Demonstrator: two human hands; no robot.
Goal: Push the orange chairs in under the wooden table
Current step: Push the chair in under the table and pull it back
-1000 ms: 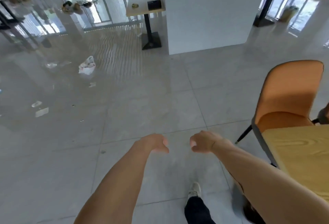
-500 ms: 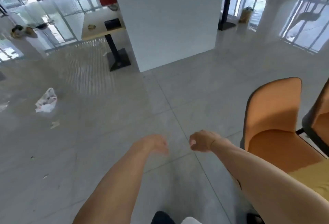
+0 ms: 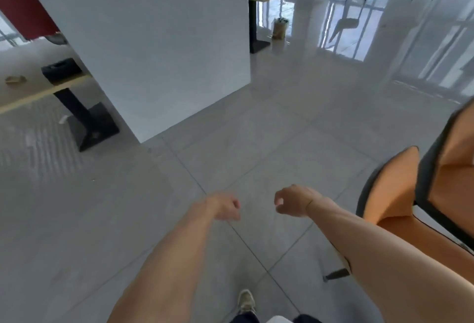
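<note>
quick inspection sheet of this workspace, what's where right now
surface: grey tiled floor, glossy
job's things: two orange chairs at right edge, close together; their wooden table not in view
clutter: bag beside a far table's post; small items on side table
hands: left hand and right hand loosely curled, empty, touching nothing
cables: nothing seen
surroundings: white block wall, windows reflected in floor

Two chairs [image 3: 400,194] are set right of the right hand [image 3: 295,201]; a pillar [image 3: 154,48] is seen ahead of the left hand [image 3: 224,206].
</note>
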